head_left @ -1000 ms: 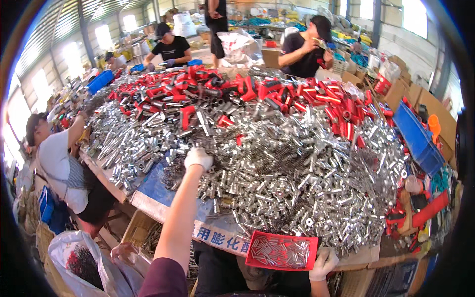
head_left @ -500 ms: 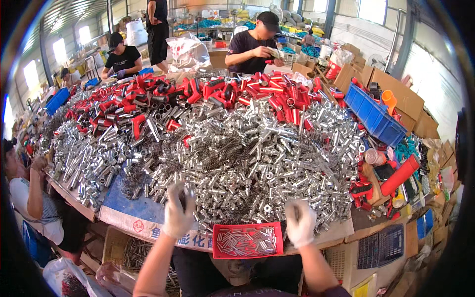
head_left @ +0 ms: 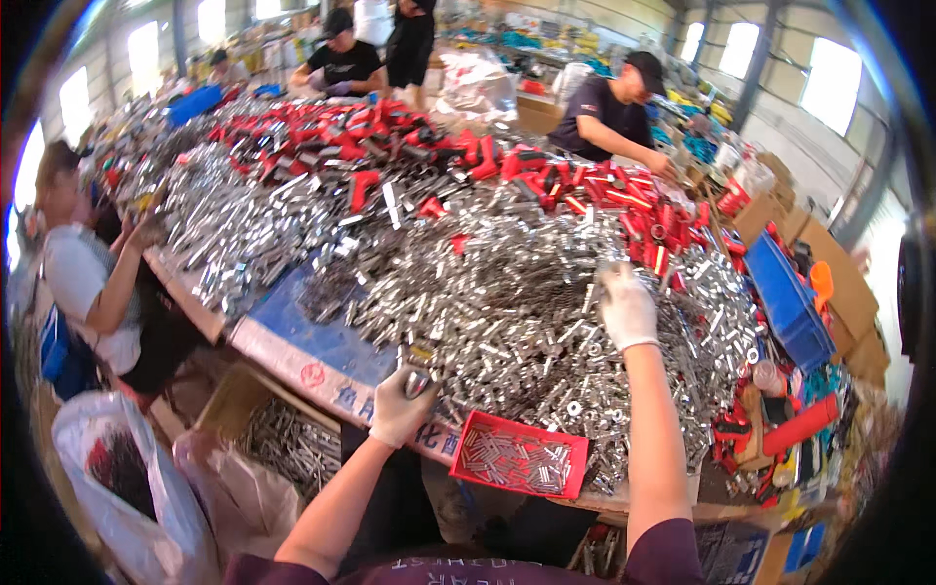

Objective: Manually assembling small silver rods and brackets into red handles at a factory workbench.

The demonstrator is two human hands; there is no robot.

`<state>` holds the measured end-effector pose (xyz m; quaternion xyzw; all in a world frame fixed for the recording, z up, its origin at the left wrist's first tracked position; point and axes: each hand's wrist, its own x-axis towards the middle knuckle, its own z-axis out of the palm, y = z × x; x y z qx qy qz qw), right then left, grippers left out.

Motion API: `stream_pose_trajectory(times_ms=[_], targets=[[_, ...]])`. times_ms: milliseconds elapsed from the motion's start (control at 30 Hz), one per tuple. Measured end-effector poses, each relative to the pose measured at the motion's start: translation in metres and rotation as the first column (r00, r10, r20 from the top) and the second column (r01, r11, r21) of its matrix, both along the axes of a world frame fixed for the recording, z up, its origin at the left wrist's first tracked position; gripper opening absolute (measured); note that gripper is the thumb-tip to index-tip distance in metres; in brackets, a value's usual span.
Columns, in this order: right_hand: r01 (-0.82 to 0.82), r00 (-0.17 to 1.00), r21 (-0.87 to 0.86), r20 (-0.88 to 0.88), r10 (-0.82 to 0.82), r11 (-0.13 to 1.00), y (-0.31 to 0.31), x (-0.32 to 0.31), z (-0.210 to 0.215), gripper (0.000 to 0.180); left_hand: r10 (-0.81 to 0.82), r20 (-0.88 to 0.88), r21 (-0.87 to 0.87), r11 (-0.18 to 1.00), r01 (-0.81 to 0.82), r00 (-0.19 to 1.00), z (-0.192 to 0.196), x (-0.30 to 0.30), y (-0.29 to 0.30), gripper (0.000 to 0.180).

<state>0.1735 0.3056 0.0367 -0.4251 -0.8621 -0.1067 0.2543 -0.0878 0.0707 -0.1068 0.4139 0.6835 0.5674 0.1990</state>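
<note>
My left hand (head_left: pixel 401 408), in a white glove, is at the near table edge left of the red tray. Its fingers are curled around a small dark, shiny metal piece whose kind I cannot make out. My right arm reaches forward over the heap. My right hand (head_left: pixel 628 310), gloved too, is at the heap's far right part, near the red handles (head_left: pixel 673 219); its fingertips are smeared by motion. Loose metal parts (head_left: pixel 507 322), tubes, pins and springs, form the heap. The red tray (head_left: pixel 466 472) at the table's front edge holds many thin metal pins.
A blue crate (head_left: pixel 785 307) lies tilted at the right, near a red cylinder (head_left: pixel 801 426). Below the table's left edge are a box of metal rods (head_left: pixel 291 439) and a white sack (head_left: pixel 161 551). A co-worker (head_left: pixel 78 263) sits at the left; others work across the table.
The view has turned and tilted, shifting the table's position. My right hand has gone from beside the red tray to far over the heap. My left hand stays near the front edge.
</note>
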Motion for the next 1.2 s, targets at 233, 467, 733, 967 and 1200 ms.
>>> stream_pose_trajectory(times_ms=[233, 467, 733, 967, 1200], targets=[[-0.142, 0.424, 0.187, -0.876, 0.231, 0.972, -0.096, -0.014, 0.019, 0.009, -0.047, -0.011, 0.053, 0.997, 0.047, 0.999, 0.001, -0.004, -0.019, 0.021], [-0.545, 0.439, -0.305, -0.897, -0.044, 0.781, -0.240, -0.002, -0.038, 0.018, -0.449, -0.200, 0.145, 0.865, 0.480, 0.871, 0.061, 0.047, -0.086, 0.033], [-0.599, 0.541, -0.472, -0.834, -0.107, 0.647, -0.287, -0.002, -0.061, 0.020, -0.788, 0.224, -0.034, 0.582, 0.813, 0.574, 0.063, 0.088, -0.085, 0.021], [-0.477, 0.237, -0.174, -0.969, -0.065, 0.862, -0.288, 0.018, -0.012, 0.017, -0.831, 0.227, -0.143, 0.487, 0.862, 0.507, 0.094, 0.107, -0.086, 0.030], [-0.498, 0.443, -0.407, -0.878, -0.179, 0.766, -0.291, 0.017, -0.014, 0.014, -0.845, 0.285, -0.069, 0.453, 0.889, 0.453, 0.095, 0.102, -0.084, 0.030]])
